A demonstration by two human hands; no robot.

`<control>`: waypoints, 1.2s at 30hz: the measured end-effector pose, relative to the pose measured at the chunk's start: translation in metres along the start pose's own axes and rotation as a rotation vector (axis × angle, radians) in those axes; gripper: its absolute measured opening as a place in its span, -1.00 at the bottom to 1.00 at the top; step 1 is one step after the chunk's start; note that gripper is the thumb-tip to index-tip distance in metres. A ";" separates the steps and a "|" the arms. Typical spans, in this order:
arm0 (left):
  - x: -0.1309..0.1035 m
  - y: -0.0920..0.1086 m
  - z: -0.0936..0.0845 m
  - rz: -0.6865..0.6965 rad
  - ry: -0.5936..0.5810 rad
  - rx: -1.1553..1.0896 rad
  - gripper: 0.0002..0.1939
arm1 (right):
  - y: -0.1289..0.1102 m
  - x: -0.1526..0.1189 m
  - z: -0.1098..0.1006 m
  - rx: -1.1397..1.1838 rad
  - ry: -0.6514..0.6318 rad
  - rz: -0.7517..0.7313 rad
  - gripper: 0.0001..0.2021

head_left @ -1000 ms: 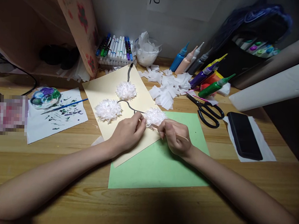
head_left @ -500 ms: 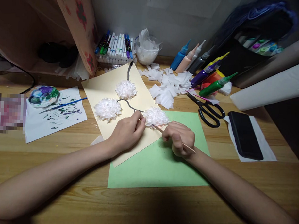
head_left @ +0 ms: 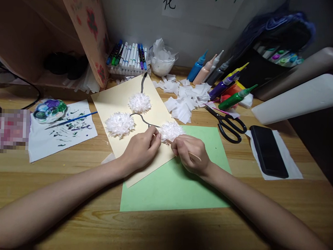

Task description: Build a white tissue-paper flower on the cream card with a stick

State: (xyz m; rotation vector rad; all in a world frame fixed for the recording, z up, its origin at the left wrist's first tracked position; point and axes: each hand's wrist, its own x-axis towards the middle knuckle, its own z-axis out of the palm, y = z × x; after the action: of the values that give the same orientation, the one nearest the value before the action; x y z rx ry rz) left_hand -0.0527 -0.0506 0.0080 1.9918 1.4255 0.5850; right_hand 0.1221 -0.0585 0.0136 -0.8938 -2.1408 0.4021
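On a cream sheet (head_left: pixel 153 102) with black painted lines sit three fluffy white paper flowers: one near the top (head_left: pixel 139 103), one at the left (head_left: pixel 120 125) and one at the right (head_left: pixel 171 131). My left hand (head_left: pixel 144 146) is closed at the left edge of the right flower; what its fingertips pinch is too small to make out. A thin wooden stick (head_left: pixel 195 156) is held in my right hand (head_left: pixel 191 153), its tip at the lower edge of that flower. Under the cream sheet lies a green sheet (head_left: pixel 175 191).
Torn white paper pieces (head_left: pixel 183 100), a bowl (head_left: pixel 163 63), markers (head_left: pixel 130 56) and paint bottles (head_left: pixel 197 67) stand or lie behind. Black scissors (head_left: pixel 229 125) and a phone (head_left: pixel 268 150) are at the right; a palette (head_left: pixel 51 110) and blue brush (head_left: pixel 74 119) at the left.
My right hand has moved left with the stick, closer to my left hand and the right flower. My left hand has stayed nearly still. The whole view has shifted slightly.
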 end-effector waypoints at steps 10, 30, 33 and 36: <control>0.000 0.000 0.000 0.000 0.004 0.005 -0.84 | 0.003 -0.016 -0.019 0.106 0.082 -0.083 -0.59; -0.005 0.000 -0.001 0.205 -0.042 0.068 -0.69 | 0.009 -0.010 -0.011 0.154 0.042 0.026 -0.58; -0.004 0.000 -0.001 0.203 -0.047 0.092 -0.68 | 0.008 -0.014 -0.014 0.210 0.113 0.021 -0.55; -0.004 -0.001 -0.001 0.210 -0.047 0.090 -0.68 | 0.009 -0.017 -0.014 0.205 0.115 -0.031 -0.55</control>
State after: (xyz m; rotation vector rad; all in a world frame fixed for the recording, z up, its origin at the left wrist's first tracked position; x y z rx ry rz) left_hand -0.0549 -0.0542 0.0079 2.2293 1.2434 0.5687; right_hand 0.1452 -0.0641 0.0090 -0.7479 -1.9656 0.5308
